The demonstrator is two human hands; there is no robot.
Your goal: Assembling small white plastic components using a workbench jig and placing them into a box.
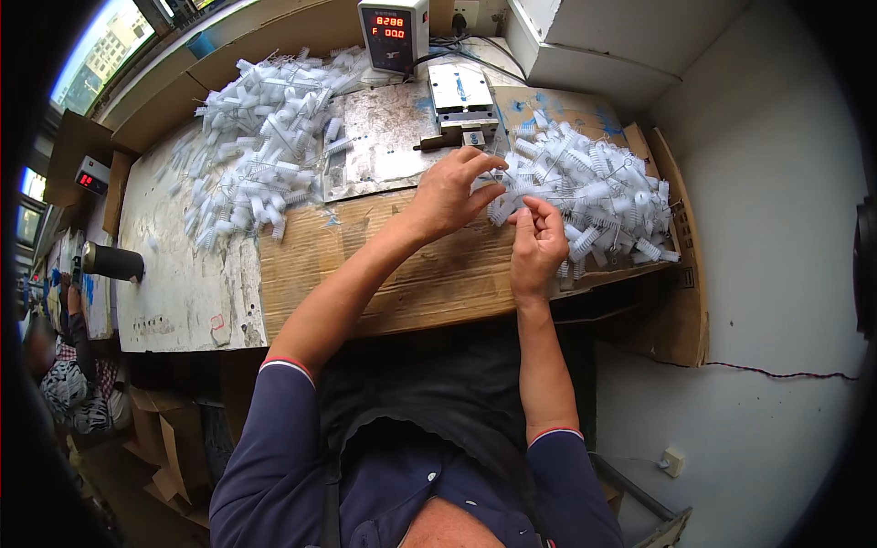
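Small white bristle brushes with thin wire stems lie in a heap [603, 187] on the right of the bench. At that heap's left edge is my left hand [452, 192], its thumb and fingers apart with a gap between them. Close beside it, my right hand [537, 251] has thumb and forefinger pinched together at a small white brush [500, 212]. The fingertips partly cover where that brush is gripped. Just beyond my left hand stands a small metal fixture [464, 105] with a pale top block, fixed on a worn metal plate [370, 137].
A second large heap of white brushes [265, 137] spreads over the back left. Behind the fixture is a counter box [393, 36] with a red display and black cables. Cardboard [393, 274] covers the bench front. A dark cylinder [114, 262] stands left; another person [78, 374] sits beyond.
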